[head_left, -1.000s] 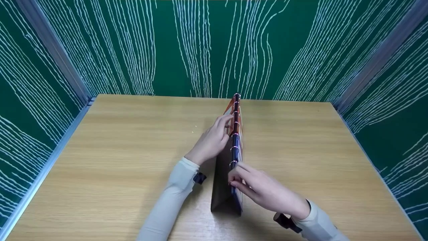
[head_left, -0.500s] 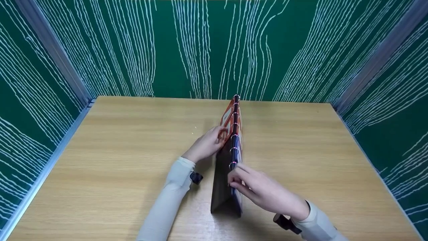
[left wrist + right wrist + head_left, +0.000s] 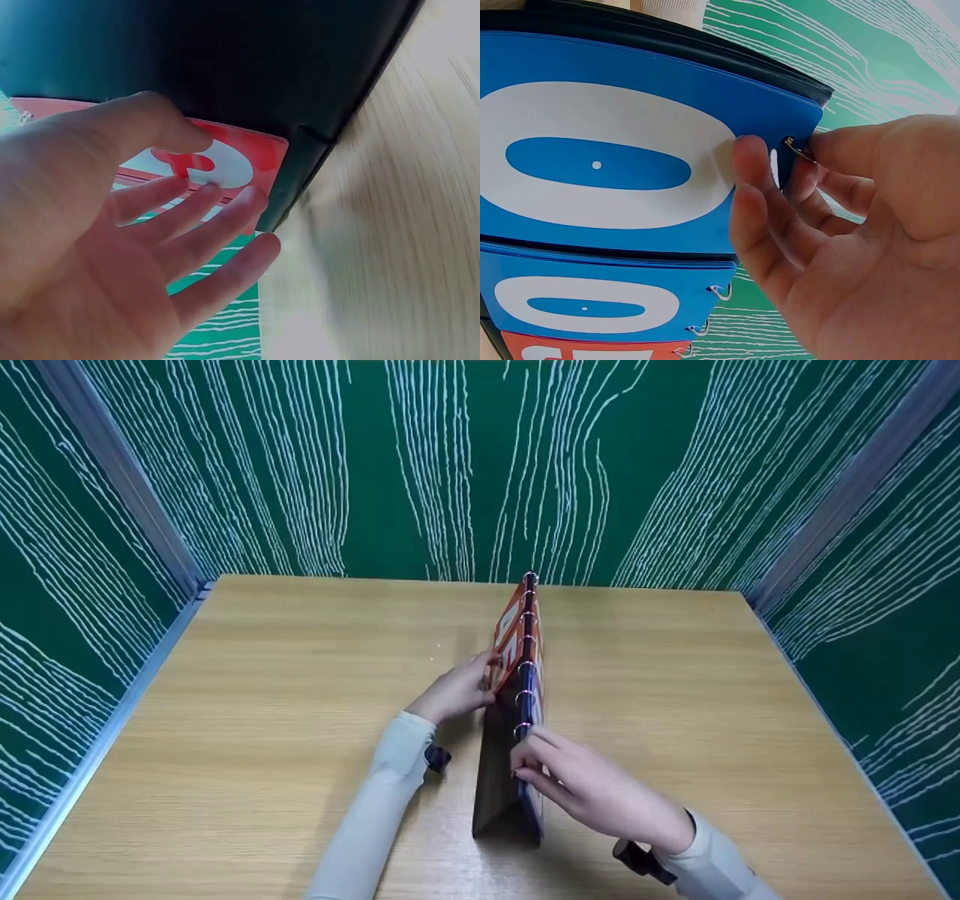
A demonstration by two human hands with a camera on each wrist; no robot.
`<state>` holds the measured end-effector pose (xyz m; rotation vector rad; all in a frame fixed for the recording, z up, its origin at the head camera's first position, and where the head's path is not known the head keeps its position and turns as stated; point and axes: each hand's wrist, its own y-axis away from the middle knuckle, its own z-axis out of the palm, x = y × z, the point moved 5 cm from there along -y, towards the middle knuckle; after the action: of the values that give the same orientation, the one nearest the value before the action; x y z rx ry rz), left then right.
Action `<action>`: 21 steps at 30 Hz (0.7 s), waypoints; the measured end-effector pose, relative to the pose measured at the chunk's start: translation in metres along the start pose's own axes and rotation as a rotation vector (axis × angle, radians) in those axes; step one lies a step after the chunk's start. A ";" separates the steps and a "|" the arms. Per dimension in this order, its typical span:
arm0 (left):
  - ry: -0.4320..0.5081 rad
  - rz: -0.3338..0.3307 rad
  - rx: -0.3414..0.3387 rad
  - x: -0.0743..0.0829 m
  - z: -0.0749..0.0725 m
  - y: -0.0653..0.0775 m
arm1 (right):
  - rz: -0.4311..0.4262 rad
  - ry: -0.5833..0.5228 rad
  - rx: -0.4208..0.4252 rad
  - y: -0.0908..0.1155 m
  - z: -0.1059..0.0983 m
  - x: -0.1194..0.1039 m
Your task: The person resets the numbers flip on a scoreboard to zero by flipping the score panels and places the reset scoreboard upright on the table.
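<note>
A black tent-shaped flip-card stand (image 3: 496, 784) stands upright, with metal rings along its top edge. Red cards (image 3: 510, 622) hang at its far end, on the left face too. My left hand (image 3: 459, 690) is beside these cards; in the left wrist view its thumb and spread fingertips touch a red card (image 3: 264, 154) with a white character. At the near end, my right hand (image 3: 589, 787) grips the stand's top edge. The right wrist view shows its curled fingers against a blue card (image 3: 712, 60) with a white 0, the thumb by a ring (image 3: 801, 151).
The stand sits on a light wooden table (image 3: 300, 697). Green walls (image 3: 367, 472) with white wavy lines enclose the table behind and at both sides. Smaller blue cards (image 3: 697, 300) hang past the big one in the right wrist view.
My left hand has moved down and left from the stand's top edge to the lower part of the red cards, uncovering more of them. The right hand has stayed put.
</note>
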<state>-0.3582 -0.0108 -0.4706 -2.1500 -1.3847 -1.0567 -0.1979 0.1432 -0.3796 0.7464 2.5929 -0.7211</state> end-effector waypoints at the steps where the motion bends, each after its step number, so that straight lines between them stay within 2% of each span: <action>1: 0.000 -0.001 -0.006 0.000 0.000 0.000 | 0.002 -0.002 0.000 0.000 0.000 0.000; 15: -0.001 0.003 -0.054 0.000 0.000 0.003 | 0.011 0.006 -0.005 0.001 0.001 0.001; 21: -0.076 0.073 -0.033 0.002 -0.004 0.005 | -0.042 -0.021 0.015 0.000 0.001 -0.001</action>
<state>-0.3552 -0.0144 -0.4659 -2.2678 -1.3191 -0.9864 -0.1975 0.1424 -0.3798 0.6869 2.5942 -0.7576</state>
